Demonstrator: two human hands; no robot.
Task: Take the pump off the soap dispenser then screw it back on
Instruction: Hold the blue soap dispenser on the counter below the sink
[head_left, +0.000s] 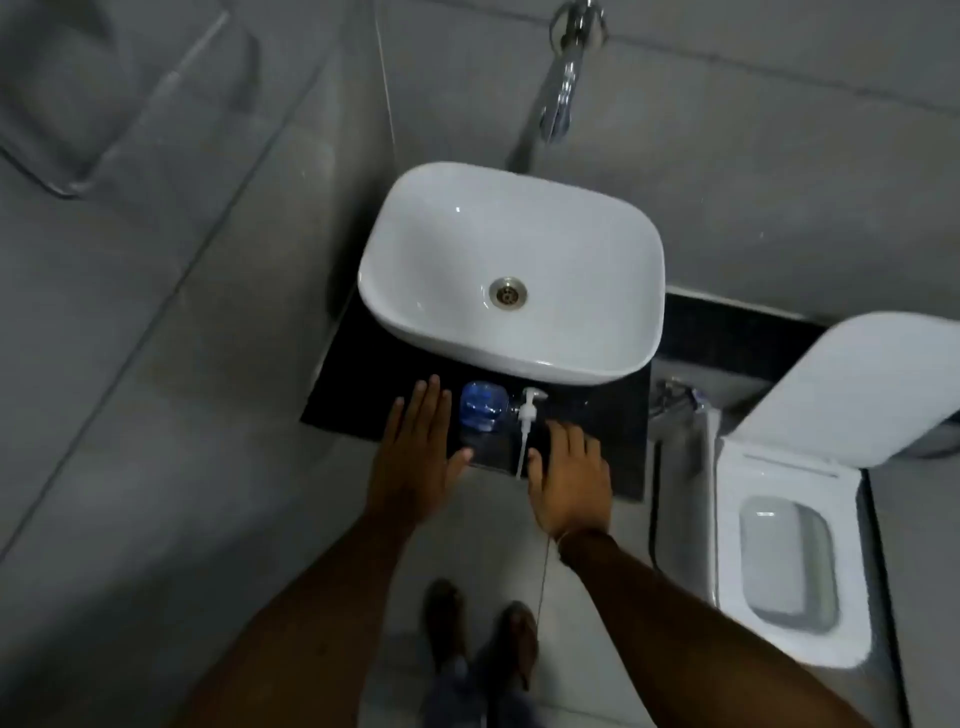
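Observation:
A clear soap bottle (483, 410) with blue liquid stands on the black counter (358, 389) in front of the basin. Right beside it lies the white pump (530, 410), off the bottle, its long dip tube pointing toward the counter's front edge. My left hand (415, 457) rests flat on the counter just left of the bottle, fingers spread, holding nothing. Just right of the tube, my right hand (569, 478) also lies flat and holds nothing.
A white basin (613, 260) sits behind the bottle, with a chrome tap (561, 98) on the wall above. A white toilet (789, 551) with raised lid stands to the right. My feet (478, 639) are on the tiled floor below.

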